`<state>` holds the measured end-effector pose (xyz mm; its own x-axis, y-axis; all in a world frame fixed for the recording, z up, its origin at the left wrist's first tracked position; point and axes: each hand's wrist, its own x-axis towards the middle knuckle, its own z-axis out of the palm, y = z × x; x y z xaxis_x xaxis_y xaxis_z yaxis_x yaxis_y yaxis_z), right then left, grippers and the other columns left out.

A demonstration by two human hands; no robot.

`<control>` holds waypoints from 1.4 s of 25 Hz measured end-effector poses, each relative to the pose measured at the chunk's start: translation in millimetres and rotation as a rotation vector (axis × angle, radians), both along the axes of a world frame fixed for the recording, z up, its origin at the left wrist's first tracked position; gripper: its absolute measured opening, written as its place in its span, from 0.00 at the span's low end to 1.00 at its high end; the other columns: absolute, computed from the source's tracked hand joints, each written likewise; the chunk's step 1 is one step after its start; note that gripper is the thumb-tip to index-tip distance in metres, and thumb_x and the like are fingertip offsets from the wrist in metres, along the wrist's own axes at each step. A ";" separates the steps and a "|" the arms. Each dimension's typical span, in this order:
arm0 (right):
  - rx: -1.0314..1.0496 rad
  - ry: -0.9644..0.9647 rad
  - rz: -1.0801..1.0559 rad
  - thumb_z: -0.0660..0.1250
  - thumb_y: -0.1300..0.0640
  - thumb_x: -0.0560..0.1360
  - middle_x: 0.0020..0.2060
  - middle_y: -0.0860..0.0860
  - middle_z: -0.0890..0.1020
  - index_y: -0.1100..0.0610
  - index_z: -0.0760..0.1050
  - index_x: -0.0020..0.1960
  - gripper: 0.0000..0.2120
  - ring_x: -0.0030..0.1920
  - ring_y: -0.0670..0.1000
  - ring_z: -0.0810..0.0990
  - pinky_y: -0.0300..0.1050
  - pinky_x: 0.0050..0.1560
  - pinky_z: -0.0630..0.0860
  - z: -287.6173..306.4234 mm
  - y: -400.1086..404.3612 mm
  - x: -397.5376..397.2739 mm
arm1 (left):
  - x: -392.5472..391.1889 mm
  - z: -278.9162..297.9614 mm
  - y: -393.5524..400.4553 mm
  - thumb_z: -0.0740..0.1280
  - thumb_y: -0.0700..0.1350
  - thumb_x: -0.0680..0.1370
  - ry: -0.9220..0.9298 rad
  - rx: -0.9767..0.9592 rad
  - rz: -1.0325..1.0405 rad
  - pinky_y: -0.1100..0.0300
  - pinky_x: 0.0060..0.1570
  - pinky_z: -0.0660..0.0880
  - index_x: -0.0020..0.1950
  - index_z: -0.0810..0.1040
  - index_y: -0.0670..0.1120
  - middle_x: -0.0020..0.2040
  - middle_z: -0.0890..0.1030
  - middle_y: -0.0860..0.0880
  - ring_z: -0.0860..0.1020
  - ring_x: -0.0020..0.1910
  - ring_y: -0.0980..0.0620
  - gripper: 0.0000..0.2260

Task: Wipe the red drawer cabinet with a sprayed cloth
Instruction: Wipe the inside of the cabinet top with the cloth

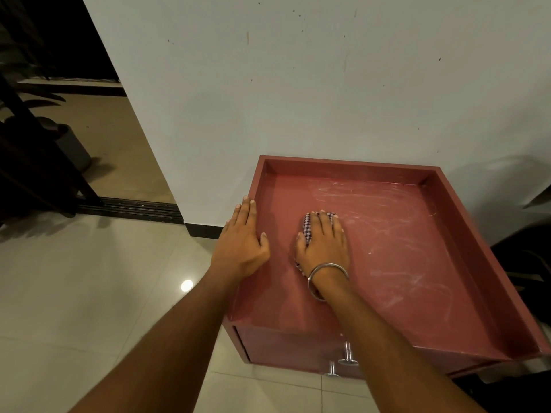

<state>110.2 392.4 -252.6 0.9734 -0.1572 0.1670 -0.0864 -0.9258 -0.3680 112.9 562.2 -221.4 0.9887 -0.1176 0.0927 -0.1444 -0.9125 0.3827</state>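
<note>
Far left of the red drawer cabinet (387, 263) there's a dark doorway with a plant (32, 99) and a grey bin (73, 144), all well apart from it, with a black sliding track (134, 205) on the floor between. The cabinet sits on pale floor tiles (89, 293), its back edge right up against the white wall (298, 84). Nothing's blocking the top, which is a shallow recessed tray with a raised rim.

Left hand (243, 239) lies flat, palm down, over the cabinet's left rim, fingers together and pointing at the wall, thumb dropping onto the inside surface. Its grip is open and holds nothing, just bracing. Right hand (323, 242) is inside the tray, left of centre, palm pressing down on a checked cloth (307, 226) that peeks out around the fingers and wrist; that grip is spread flat over the cloth rather than curled around it. A metal bangle (326, 278) sits on that wrist. To the right of the hand the surface shows whitish smears.

Count: two hands, one cloth, one cabinet, two metal handles (347, 354) showing on the front.
</note>
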 end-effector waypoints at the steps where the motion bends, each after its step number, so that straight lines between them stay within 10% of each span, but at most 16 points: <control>1: -0.008 0.003 -0.035 0.52 0.46 0.78 0.77 0.51 0.56 0.54 0.54 0.76 0.29 0.77 0.54 0.48 0.51 0.77 0.47 0.2 -13.4 3.1 | 1.2 -0.2 -0.2 0.56 0.50 0.79 -0.002 -0.007 -0.002 0.50 0.77 0.51 0.79 0.43 0.45 0.80 0.43 0.48 0.45 0.78 0.50 0.33; 35: 0.005 -0.032 -0.060 0.55 0.48 0.77 0.75 0.53 0.62 0.55 0.60 0.74 0.27 0.76 0.57 0.54 0.53 0.76 0.50 -5.1 -38.5 78.4 | 45.1 -2.7 -6.2 0.56 0.50 0.78 -0.018 0.016 -0.010 0.50 0.76 0.52 0.79 0.44 0.44 0.80 0.43 0.48 0.46 0.78 0.49 0.33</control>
